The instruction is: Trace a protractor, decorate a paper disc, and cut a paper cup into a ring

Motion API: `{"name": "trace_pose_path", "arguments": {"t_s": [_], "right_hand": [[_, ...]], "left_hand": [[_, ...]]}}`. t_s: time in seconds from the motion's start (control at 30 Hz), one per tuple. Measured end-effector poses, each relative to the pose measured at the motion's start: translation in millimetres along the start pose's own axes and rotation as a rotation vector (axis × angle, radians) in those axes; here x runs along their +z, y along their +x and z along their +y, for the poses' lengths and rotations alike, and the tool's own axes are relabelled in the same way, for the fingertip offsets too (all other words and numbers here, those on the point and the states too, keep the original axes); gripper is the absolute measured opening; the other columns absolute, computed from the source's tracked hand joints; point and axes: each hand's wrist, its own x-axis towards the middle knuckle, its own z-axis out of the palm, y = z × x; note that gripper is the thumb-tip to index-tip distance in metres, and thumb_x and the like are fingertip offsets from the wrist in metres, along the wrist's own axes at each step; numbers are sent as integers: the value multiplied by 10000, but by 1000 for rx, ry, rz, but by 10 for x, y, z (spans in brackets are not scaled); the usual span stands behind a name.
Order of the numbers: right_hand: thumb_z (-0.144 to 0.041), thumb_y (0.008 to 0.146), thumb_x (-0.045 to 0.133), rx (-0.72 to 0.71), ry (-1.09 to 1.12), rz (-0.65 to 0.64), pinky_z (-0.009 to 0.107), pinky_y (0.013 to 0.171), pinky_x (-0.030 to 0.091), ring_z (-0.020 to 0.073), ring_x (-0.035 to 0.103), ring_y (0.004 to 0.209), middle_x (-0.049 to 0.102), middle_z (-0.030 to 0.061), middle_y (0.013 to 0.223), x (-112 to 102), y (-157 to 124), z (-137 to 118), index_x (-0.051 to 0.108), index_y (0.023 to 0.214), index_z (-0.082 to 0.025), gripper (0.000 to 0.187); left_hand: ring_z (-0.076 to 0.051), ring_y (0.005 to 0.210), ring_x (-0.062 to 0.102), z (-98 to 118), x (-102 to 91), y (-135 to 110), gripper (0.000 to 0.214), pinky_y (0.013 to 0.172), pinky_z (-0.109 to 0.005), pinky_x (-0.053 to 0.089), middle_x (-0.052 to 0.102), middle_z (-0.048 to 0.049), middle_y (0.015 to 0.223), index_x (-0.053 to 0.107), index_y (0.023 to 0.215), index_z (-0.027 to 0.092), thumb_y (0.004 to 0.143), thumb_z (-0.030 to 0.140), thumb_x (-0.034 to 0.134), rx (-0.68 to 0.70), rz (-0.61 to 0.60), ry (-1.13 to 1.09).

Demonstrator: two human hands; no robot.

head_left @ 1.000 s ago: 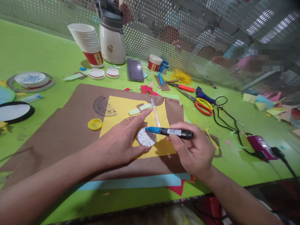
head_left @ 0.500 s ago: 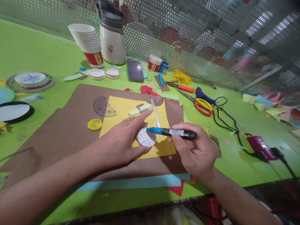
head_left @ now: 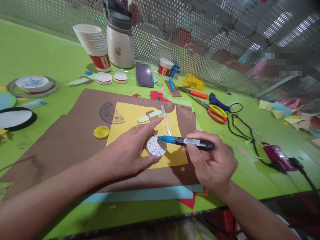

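Note:
A small white disc (head_left: 156,146) with dark crossing lines and blue specks lies on a yellow sheet (head_left: 172,159). My left hand (head_left: 131,143) grips the disc's left side, thumb below and fingers above; the index finger stretches past it. My right hand (head_left: 212,160) is closed around a black marker (head_left: 193,142) with a blue front end. The marker's tip is over the disc's upper part; whether it touches cannot be made out. Just beyond the disc lies a whitish pen (head_left: 165,119). A protractor (head_left: 110,112) and a yellow lid (head_left: 101,132) sit left of it.
Brown sheets (head_left: 67,133) cover the green table (head_left: 250,153). At the back stand stacked paper cups (head_left: 96,46), a white jug (head_left: 121,46) and a perforated panel (head_left: 160,36). Scissors (head_left: 210,108), a blue glue gun (head_left: 217,101) and a purple power adapter (head_left: 277,156) with cables lie right.
My right hand and the marker have shifted slightly to the right, so the tip sits a little farther right over the disc. My left hand and the disc look still.

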Motion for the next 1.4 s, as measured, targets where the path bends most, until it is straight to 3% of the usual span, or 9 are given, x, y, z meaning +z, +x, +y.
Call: {"name": "trace_pose_path", "arguments": {"t_s": [0.33,0.67,0.93,1.17,1.4], "right_hand": [[-193,892,677,-50,-57,-43,230,583,570,131,692,632,726,-12,783,16,-8,-10,646,1000,-227,117],[-218,860,713,8,18,26,270,568,584,142,703,585,739,-3,840,-15,-49,17,668,1013,-239,161],[-201,883,685,-51,-86,-6,229,551,589,134,707,583,738,-19,760,-4,22,-28,655,958,-236,88],[-192,865,699,4,5,21,242,585,590,132,710,593,737,-8,807,1,-17,-4,665,1001,-223,143],[-187,880,675,-46,-28,-15,231,528,568,132,690,575,727,-18,751,-11,15,-34,658,962,-229,94]], "left_hand": [[-305,1227,608,-4,22,-6,886,1031,-451,476,621,-128,1347,185,1573,260,831,345,661,3,14,18],[-283,1216,611,12,9,-7,872,1043,-433,467,564,-124,1416,170,1571,278,841,329,644,13,7,25],[-295,1227,603,-5,24,-11,883,1038,-446,469,567,-112,1421,163,1574,305,838,330,650,16,16,21],[-296,1222,607,1,13,-11,878,1030,-445,474,588,-124,1387,173,1575,285,837,346,644,8,7,22],[-294,1228,604,23,23,-16,870,1040,-446,461,620,-118,1335,203,1567,287,825,335,654,-22,21,7]]}}
